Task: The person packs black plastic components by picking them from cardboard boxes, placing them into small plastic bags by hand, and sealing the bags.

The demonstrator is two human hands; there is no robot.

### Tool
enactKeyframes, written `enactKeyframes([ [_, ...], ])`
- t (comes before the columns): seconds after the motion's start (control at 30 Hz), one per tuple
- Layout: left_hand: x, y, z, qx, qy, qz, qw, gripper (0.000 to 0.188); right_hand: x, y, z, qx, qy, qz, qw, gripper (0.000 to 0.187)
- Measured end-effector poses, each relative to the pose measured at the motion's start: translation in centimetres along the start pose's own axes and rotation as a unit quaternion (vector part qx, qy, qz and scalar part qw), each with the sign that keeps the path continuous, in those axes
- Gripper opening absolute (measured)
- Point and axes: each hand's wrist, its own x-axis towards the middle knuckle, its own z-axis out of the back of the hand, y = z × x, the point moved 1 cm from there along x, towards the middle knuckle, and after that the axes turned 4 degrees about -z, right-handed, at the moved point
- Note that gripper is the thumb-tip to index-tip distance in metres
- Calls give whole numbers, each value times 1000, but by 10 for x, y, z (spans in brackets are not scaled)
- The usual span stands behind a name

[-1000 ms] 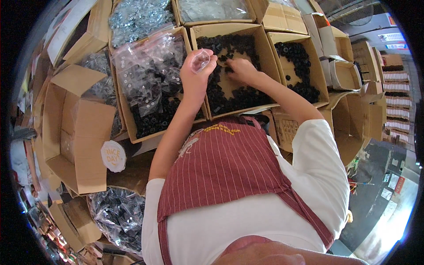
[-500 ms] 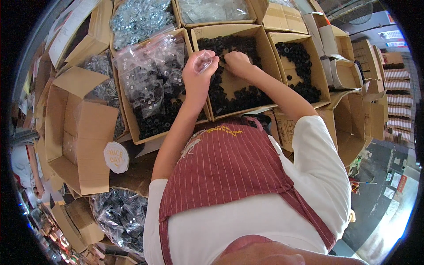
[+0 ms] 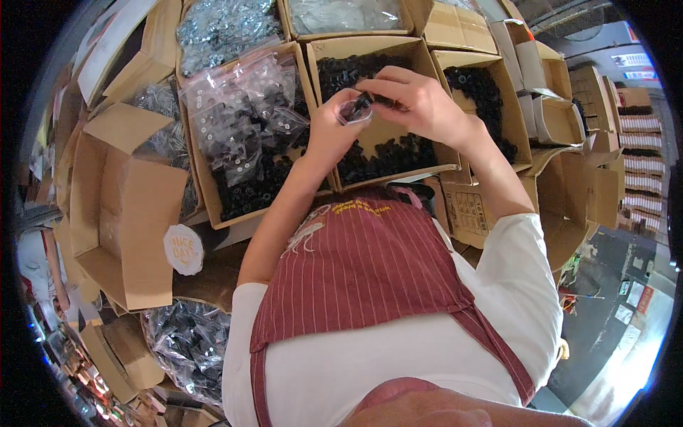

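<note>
Left hand (image 3: 333, 128) curled around a clear plastic container (image 3: 347, 111), its base hidden, right hand (image 3: 427, 103) pinching small black parts (image 3: 364, 100) at its mouth, shapes obscured, above an open brown cardboard box (image 3: 363, 48)

My left hand (image 3: 331, 129) curls shut atop a left forearm (image 3: 284, 213) pointing toward one o'clock, my right hand (image 3: 430, 103) pinching toward nine o'clock beside it.

On my right I see dark grey floor (image 3: 605, 263), whitened by strong glare (image 3: 644, 366) lower down; farther up, possibly a fan (image 3: 578, 25).
</note>
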Motion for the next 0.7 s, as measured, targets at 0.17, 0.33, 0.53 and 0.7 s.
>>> enactKeyframes([
  [0.17, 1, 5, -5, -2, 17, -21, 1000, 26, 1, 10, -2, 27, -37, 25, 999, 39],
  [0.33, -1, -2, -4, 22, 47, -71, 996, 30, 0, 7, 1, 5, -80, 31, 996, 32],
  [0.53, -3, -9, -1, -54, 47, -93, 993, 22, -43, -134, 27, -105, -255, -273, 922, 20],
  [0.7, 0, -6, -4, -82, 39, -49, 995, 22, -129, -257, -23, -126, -11, -342, 931, 102],
])
